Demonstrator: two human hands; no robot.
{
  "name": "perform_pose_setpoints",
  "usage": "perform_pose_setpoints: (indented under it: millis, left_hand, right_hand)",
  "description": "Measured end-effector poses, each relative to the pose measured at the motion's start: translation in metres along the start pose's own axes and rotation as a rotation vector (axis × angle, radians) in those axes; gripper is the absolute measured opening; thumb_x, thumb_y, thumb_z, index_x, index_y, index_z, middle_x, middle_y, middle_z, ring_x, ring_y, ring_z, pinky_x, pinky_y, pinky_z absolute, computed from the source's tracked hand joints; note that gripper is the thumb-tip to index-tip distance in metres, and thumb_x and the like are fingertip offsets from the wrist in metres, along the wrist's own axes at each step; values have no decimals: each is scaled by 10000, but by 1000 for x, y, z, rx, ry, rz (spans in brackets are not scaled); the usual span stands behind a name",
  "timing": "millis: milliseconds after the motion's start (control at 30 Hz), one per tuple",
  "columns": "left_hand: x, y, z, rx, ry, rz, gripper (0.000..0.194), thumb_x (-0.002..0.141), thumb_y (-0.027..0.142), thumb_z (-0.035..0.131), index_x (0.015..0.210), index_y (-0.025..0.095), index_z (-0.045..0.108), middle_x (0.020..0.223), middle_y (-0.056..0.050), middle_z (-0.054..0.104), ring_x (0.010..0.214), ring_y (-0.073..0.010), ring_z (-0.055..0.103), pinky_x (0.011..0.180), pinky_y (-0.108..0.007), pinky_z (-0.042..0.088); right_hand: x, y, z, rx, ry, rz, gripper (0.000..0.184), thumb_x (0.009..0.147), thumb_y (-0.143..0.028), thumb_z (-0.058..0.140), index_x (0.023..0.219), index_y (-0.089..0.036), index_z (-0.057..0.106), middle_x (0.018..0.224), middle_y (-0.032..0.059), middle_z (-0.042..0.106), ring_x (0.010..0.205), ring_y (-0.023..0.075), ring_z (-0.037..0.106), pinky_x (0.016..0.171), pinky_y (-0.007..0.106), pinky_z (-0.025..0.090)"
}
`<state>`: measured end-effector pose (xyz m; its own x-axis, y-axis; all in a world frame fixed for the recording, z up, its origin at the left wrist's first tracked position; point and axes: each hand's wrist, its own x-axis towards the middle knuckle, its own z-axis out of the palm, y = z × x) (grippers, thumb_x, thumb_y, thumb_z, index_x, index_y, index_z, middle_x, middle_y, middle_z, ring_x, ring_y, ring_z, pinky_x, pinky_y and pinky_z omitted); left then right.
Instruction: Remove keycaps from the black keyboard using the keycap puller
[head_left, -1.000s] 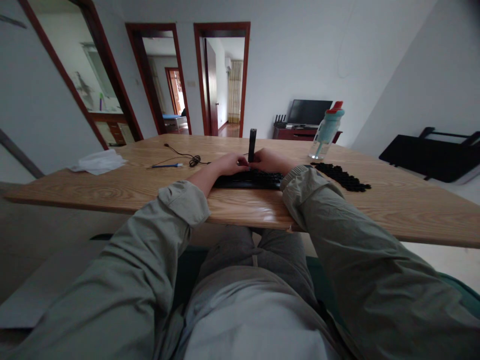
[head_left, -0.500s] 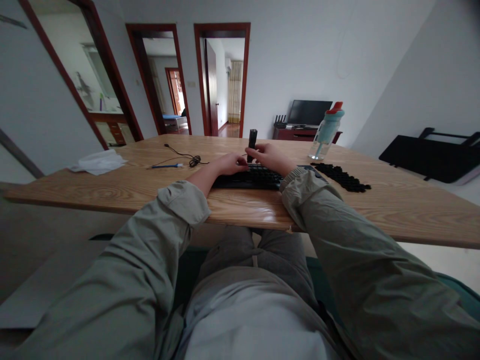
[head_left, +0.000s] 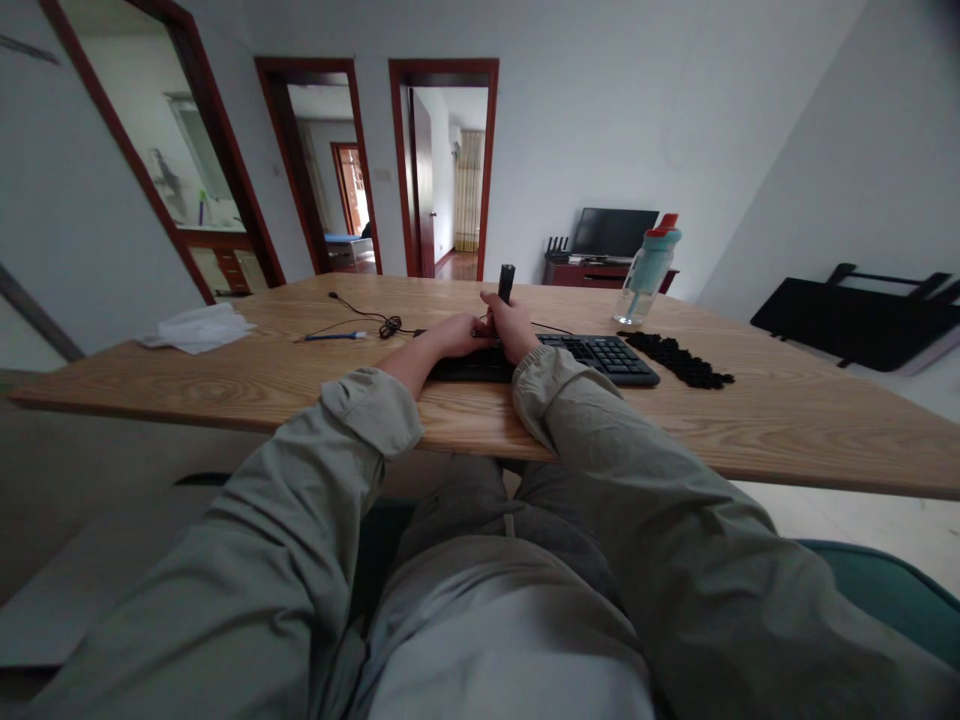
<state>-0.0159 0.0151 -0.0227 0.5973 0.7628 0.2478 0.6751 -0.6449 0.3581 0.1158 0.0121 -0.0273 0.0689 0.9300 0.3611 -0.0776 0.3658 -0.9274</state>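
A black keyboard [head_left: 611, 362] lies near the table's front edge, its left half largely covered by my hands. My right hand [head_left: 514, 325] is closed above it, fingers curled. Out of the top of that hand rises a black cylinder [head_left: 507, 283], upright with a slight tilt, whose lower end is hidden. My left hand [head_left: 452, 337] rests low over the keyboard's left part, its fingers drawn together right beside my right hand. Something small and dark shows at its fingertips, too hidden to name. Several small black pieces [head_left: 679, 360] lie in rows right of the keyboard.
On the wooden table [head_left: 337, 385] are a blue pen-like tool [head_left: 335, 336], a coiled black cable [head_left: 389, 326] and white tissue [head_left: 199, 328] at left. A water bottle [head_left: 646, 275] stands at the back right. A television [head_left: 615, 232] sits beyond.
My right hand has turned and its wrist has swung left, uncovering the keyboard's right side. My left hand has shifted slightly. The black cylinder stays at nearly the same place.
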Motion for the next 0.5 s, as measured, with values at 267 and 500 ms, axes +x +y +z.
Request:
perform_pose_setpoints:
  millis: [267,500]
  left_hand:
    - [-1,1,-1,111,14,22,303,829,315,567,869,89,764,779,-86,732,635,-158,561,636,-280,396]
    - [-1,-4,-2,59,-7,68,315,786,366,612,943,149,777,857,-63,745,719,-169,615,701,-259,437]
  right_hand:
    - [-1,7,10,-112,184,18,279,796,-381,598,631,-202,460,567,-39,429,543,104,399,500,250,339]
    - [1,5,12,-133,242,86,249,833,-303,467,600,-233,414,526,-19,410,499,130,434,440,254,332]
